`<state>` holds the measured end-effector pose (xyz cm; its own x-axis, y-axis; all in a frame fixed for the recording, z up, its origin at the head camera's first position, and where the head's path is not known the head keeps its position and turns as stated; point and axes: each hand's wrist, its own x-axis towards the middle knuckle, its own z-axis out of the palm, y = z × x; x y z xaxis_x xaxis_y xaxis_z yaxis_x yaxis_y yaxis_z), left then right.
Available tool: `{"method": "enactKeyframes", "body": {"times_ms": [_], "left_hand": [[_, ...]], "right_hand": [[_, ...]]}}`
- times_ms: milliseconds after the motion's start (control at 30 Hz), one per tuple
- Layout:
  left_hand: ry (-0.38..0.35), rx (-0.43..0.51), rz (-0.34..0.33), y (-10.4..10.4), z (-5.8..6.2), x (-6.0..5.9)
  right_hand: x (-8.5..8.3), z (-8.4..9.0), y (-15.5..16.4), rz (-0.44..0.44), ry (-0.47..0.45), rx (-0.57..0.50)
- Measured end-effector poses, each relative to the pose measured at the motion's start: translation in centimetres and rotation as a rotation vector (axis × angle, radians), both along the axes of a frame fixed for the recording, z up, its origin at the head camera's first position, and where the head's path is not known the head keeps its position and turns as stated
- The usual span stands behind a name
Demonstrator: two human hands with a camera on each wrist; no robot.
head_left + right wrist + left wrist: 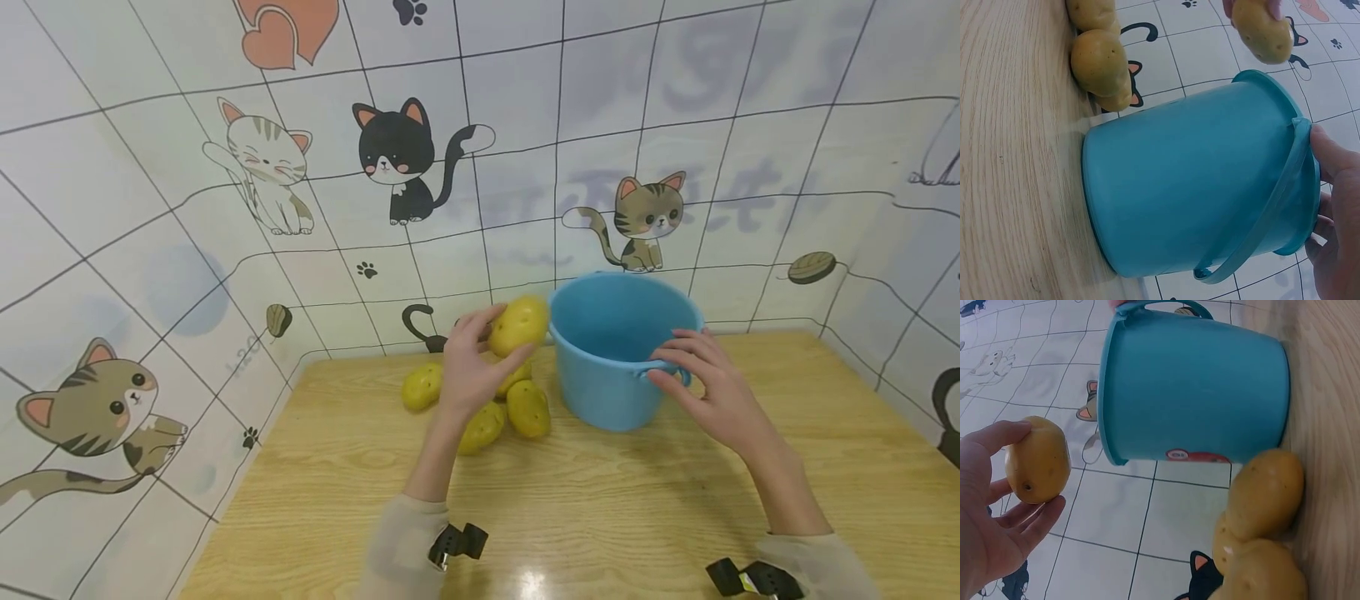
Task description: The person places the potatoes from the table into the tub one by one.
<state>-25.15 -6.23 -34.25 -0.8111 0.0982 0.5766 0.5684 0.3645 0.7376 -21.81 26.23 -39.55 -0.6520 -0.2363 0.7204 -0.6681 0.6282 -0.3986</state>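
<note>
Nearest, both beige sleeves are cut off at the bottom of the head view, and the left hand (467,367) hides part of the heap of yellow-skinned potatoes (528,407) on the pale wooden tabletop (600,500); four lie there, one partly covered, a fifth raised. That lifted yellow potato (519,324) is clamped between the left thumb and curled fingers, in the air at nine o'clock of the round blue plastic bucket (615,367), just beside its rim. The right hand (708,383) rests at the bucket's four o'clock rim, fingers curled around the handle, with bare wood open rightward and the cat-patterned tiled wall (525,125) closing behind.
</note>
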Motion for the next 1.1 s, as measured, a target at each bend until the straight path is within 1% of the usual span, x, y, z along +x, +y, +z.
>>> {"method": "enactKeyframes", "body": {"times_ms": [100, 300, 433, 533, 767, 933, 1100], "left_hand": [[0.003, 0.008, -0.020, 1.1, 0.4, -0.2], [0.008, 0.023, -0.069, 2.7, 0.9, -0.5], [0.004, 0.023, -0.079, 3.7, 1.0, -0.6], [0.000, 0.024, -0.079, 4.4, 1.0, -0.7], [0.027, 0.004, -0.089, 5.9, 0.7, -1.0], [0.003, 0.008, -0.110, 6.9, 0.7, -1.0], [-0.009, -0.017, -0.097, 7.7, 0.3, -1.2]], "right_hand": [[0.0, 0.1, 0.1, 0.004, 0.006, -0.007], [0.0, 0.1, 0.0, 0.017, 0.016, -0.013], [0.0, 0.1, 0.0, 0.015, 0.016, -0.008], [0.0, 0.0, 0.1, 0.011, 0.014, -0.005], [0.0, -0.1, 0.2, 0.004, 0.007, -0.004], [0.0, -0.2, 0.2, 0.012, 0.012, -0.012], [-0.1, -0.2, 0.2, 0.021, 0.022, -0.027]]}}
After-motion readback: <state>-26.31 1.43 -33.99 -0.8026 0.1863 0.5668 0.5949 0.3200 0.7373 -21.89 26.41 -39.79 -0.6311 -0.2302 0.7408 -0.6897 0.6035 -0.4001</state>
